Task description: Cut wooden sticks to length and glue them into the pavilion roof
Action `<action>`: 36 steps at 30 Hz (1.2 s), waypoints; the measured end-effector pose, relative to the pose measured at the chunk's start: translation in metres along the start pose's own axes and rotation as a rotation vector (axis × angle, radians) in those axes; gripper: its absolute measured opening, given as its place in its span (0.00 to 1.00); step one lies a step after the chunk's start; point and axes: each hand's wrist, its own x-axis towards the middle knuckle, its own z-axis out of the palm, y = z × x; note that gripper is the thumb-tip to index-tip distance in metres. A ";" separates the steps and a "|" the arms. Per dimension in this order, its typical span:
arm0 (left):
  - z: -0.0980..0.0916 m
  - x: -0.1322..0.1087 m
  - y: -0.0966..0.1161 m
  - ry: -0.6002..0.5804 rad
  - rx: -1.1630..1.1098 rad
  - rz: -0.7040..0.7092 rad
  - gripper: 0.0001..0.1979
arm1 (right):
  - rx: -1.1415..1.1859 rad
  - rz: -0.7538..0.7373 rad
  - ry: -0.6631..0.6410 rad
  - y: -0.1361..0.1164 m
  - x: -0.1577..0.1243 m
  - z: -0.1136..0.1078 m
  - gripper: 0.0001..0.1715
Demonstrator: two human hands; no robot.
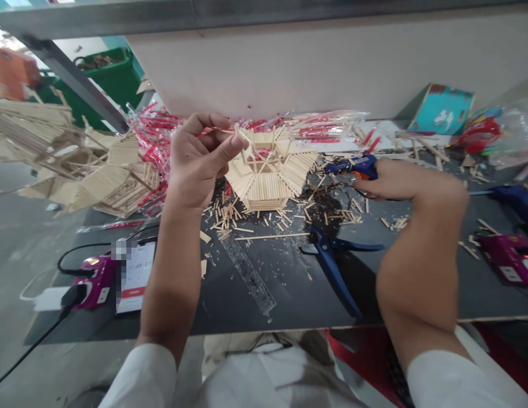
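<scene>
At the back middle of the table stands a model building (pixel 267 190) of pale wooden sticks, its slatted roof sloping outward around an open centre. My left hand (pixel 206 150) is raised at its left upper edge, thumb and forefinger pinched together; whatever is between them is too small to make out. My right hand (pixel 397 178) grips a blue glue gun (pixel 353 165) with an orange trigger, its nozzle toward the model's right side. Nearer me lie a blue-handled cutter (pixel 336 272), a clear plastic ruler (pixel 249 275) and a long wooden stick (pixel 272 236).
Stick offcuts (pixel 229 218) litter the dark table (pixel 289 294). A larger stick model (pixel 89 164) stands left. Red-and-clear plastic packets (pixel 323 127) line the back. A phone (pixel 136 277) and purple power adapters (pixel 96 280) with cables sit at the sides. A turquoise box (pixel 442 110) leans back right.
</scene>
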 end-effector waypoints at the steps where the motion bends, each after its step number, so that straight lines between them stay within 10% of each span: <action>1: 0.002 -0.001 0.001 0.012 -0.001 0.010 0.33 | -0.026 0.000 -0.028 0.001 0.002 0.001 0.24; 6: 0.009 -0.003 0.002 0.013 -0.064 0.049 0.34 | -0.060 0.027 -0.019 0.005 0.006 0.001 0.29; 9: 0.014 -0.006 0.002 -0.009 -0.023 0.043 0.33 | 0.026 -0.098 0.221 -0.015 -0.008 -0.003 0.33; 15: 0.027 -0.016 0.002 -0.168 0.010 0.024 0.32 | 0.514 -0.622 0.704 -0.107 -0.051 0.017 0.12; 21: 0.039 -0.020 0.000 -0.241 -0.033 0.015 0.34 | 0.935 -0.714 0.651 -0.141 -0.049 0.052 0.18; 36: 0.053 -0.024 -0.004 -0.145 -0.012 0.023 0.35 | 0.959 -0.670 0.779 -0.137 -0.049 0.050 0.25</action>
